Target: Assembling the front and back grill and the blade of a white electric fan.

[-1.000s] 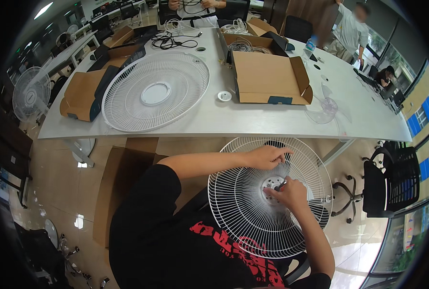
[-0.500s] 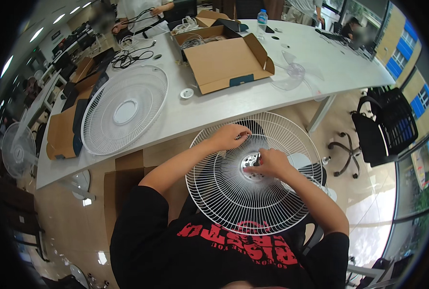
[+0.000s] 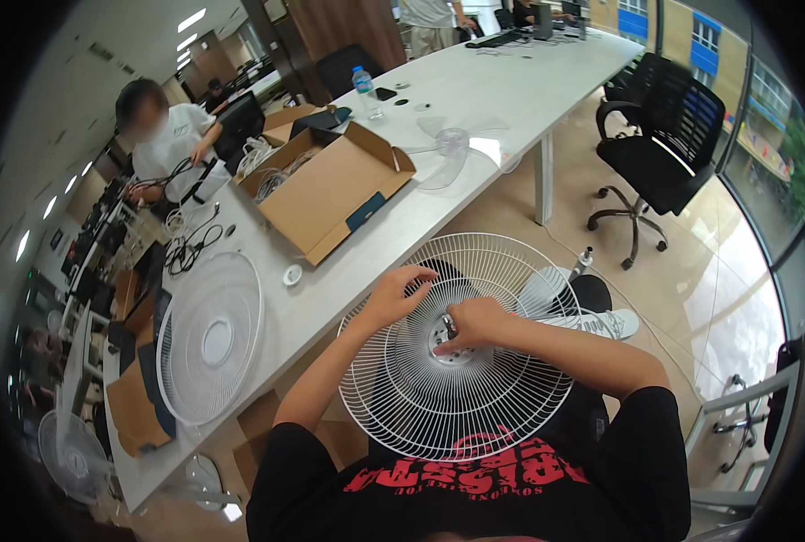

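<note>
The right hand (image 3: 477, 322) is closed over the hub at the middle of the white wire fan guard (image 3: 461, 348), its fingers pinched around a small dark piece there, too small to tell whether it is a tool or a fastener. The left hand (image 3: 395, 298) rests on the guard's upper left wires with fingers curled and pressed onto them, steadying it. The guard lies tilted across the person's lap, just beside the near edge of the long white table (image 3: 475, 99). Judging from this, the step in hand is work on the centre fixing of the guard; the next move seems to call for a steady hold from the left hand while the right turns or seats the piece squarely in the hub. On the table beyond the guard, an open cardboard box (image 3: 330, 185) lies with its flaps spread and shows mostly a bare brown floor, its far end seeming to hold white cord or packing. Left of the guard lies a second guard (image 3: 208, 336) flat on the table, with a small white cap (image 3: 292, 275) between it and the box. A clear fan blade (image 3: 452, 149) sits farther along the table, past the box.
</note>
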Motion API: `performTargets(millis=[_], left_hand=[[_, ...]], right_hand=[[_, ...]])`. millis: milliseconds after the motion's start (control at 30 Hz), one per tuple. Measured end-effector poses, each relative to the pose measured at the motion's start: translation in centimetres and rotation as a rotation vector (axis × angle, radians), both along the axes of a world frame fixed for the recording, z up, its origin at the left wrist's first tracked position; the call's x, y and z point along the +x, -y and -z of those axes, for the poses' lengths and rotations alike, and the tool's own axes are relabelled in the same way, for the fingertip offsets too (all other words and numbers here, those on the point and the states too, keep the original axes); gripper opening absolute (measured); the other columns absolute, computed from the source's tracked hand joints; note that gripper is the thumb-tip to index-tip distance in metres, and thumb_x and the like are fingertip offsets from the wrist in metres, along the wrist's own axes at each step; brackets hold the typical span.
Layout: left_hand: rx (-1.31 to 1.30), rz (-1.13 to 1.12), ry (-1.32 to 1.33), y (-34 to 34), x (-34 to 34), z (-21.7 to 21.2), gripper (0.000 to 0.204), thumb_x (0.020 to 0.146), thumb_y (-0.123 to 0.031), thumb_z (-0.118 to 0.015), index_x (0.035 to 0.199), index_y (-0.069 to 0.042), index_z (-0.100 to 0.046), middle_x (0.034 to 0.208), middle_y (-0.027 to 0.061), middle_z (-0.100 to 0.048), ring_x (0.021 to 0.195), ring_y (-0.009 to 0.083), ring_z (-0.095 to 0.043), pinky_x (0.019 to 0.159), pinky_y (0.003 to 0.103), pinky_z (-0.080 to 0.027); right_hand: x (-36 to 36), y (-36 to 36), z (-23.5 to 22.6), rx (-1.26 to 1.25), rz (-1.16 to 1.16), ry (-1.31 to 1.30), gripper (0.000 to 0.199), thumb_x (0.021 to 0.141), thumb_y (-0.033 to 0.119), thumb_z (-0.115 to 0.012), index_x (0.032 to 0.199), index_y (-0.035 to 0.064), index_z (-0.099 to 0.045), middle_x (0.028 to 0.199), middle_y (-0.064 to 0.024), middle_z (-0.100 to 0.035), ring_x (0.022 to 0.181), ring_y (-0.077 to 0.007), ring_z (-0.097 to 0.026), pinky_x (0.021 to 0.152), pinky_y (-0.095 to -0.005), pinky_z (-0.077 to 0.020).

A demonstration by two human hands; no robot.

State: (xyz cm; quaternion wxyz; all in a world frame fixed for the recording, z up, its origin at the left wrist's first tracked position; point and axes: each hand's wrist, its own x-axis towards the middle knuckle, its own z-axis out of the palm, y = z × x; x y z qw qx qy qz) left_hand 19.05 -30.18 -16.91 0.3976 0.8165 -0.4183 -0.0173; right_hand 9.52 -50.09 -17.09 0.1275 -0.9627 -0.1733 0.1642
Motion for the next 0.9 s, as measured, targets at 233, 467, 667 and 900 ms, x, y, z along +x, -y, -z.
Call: performTargets(millis=[233,467,667,900], left_hand=[[-0.005,-0.052,0.264,6.1,8.7,-0.4,0.040,0.090,-0.018,-0.068,0.126,-0.002,-0.063,0.120,0.0185,-0.070,0.110,0.0361,-0.066,0.097,0.042,-0.051],[0.130,-0.195,0.670,11.1,19.7,3.0,0.065,0.092,-0.033,-0.066,0.145,-0.003,-0.046,0.149,0.0241,-0.048,0.140,0.0435,-0.041,0.115,0.055,-0.031],[0.149,-0.309,0.620,12.4,24.4,6.2,0.066,0.096,-0.030,-0.060,0.152,-0.001,-0.039,0.152,0.0239,-0.046,0.144,0.0417,-0.038,0.118,0.061,-0.025],[0.231,-0.257,0.707,12.6,24.2,5.2,0.043,0.103,-0.018,-0.052,0.144,-0.005,-0.053,0.138,0.0206,-0.060,0.130,0.0358,-0.055,0.114,0.065,-0.031]], right_hand=[[-0.7,1.4,0.7,0.038,0.113,0.019,0.085,0.071,0.078,-0.072,0.107,0.0006,-0.070,0.096,-0.0162,-0.075,0.089,-0.0312,-0.074,0.078,-0.0426,-0.0594],[-0.9,3.2,1.9,0.078,0.168,0.097,0.088,0.070,0.079,-0.072,0.106,-0.0003,-0.068,0.088,-0.0165,-0.074,0.083,-0.0328,-0.074,0.074,-0.0454,-0.0592],[-1.6,5.1,1.5,0.075,0.264,0.107,0.086,0.071,0.078,-0.071,0.105,-0.0009,-0.067,0.088,-0.0167,-0.074,0.083,-0.0339,-0.073,0.074,-0.0462,-0.0583],[-3.1,7.0,0.9,0.062,0.406,0.049,0.090,0.069,0.080,-0.072,0.110,0.0000,-0.068,0.095,-0.0160,-0.074,0.086,-0.0328,-0.074,0.074,-0.0435,-0.0595]])
